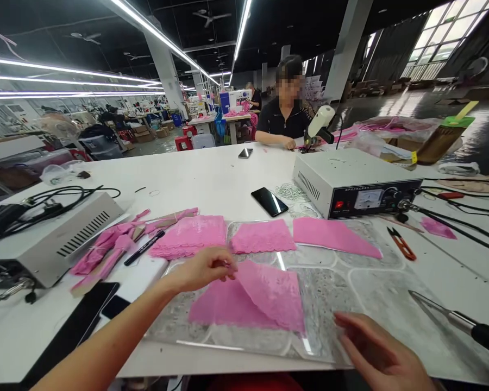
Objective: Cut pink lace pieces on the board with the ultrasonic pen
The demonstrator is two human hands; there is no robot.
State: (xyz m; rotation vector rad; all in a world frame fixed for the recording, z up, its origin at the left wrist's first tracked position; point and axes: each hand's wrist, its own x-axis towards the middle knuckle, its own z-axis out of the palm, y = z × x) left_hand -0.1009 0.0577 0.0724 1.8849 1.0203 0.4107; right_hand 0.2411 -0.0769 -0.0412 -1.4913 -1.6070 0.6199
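Note:
My left hand (214, 265) pinches the upper left corner of a pink lace piece (275, 290) and lifts it a little. Beneath it, a second pink fabric piece (228, 307) lies on the clear plastic mat (321, 271). My right hand (385, 347) hovers at the mat's front edge with fingers apart and nothing in them. Beyond the lifted lace lie a stack of scalloped pink lace (195, 234), a smaller pink lace pile (263, 237) and a pink panel (334, 236). To the right, a pointed tool with a black handle (460, 320) rests on the table.
A grey control box (354, 179) with cables stands back right, another grey box (61, 233) at left. Orange thread snips (402, 243), a black phone (269, 201) and a marker (144, 247) lie on the table. A co-worker (285, 108) sits opposite.

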